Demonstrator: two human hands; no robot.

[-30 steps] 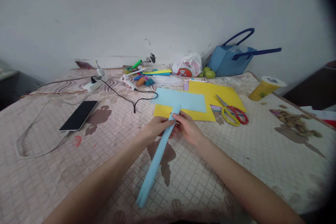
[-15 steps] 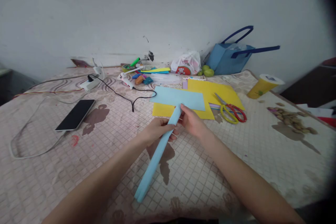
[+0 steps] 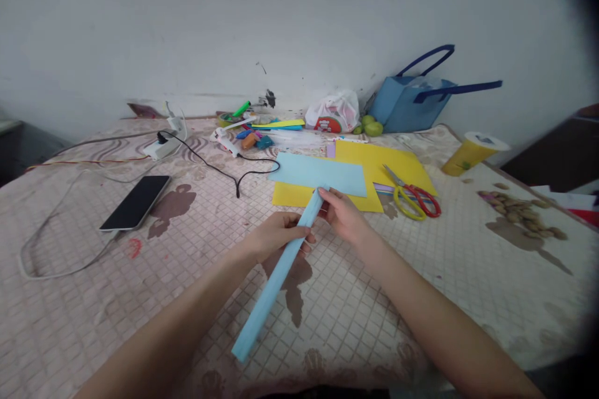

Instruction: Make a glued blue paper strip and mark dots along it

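Observation:
A long, narrow folded strip of light blue paper (image 3: 271, 293) slants from the far end in my right hand down toward the near edge of the table. My left hand (image 3: 281, 234) is closed around its upper middle, thumb on top and fingers beneath. At the strip's far tip, my right hand (image 3: 341, 212) pinches it between thumb and fingers. Just beyond lies a flat light blue sheet (image 3: 322, 173) on top of yellow paper (image 3: 290, 196). Scissors (image 3: 412, 196) with one yellow and one red handle rest to the right of my right hand.
A phone (image 3: 135, 202) on a cable lies at left, near a power strip (image 3: 161, 146). A glue gun (image 3: 227, 142) with a black cord stands behind. A blue bag (image 3: 412, 106), a plastic bag (image 3: 333, 112), a yellow roll (image 3: 472, 154) and peanuts (image 3: 519, 212) are farther off.
The near end of the blue strip has swung slightly left and its face has turned a little. Both hands keep their hold in nearly the same place.

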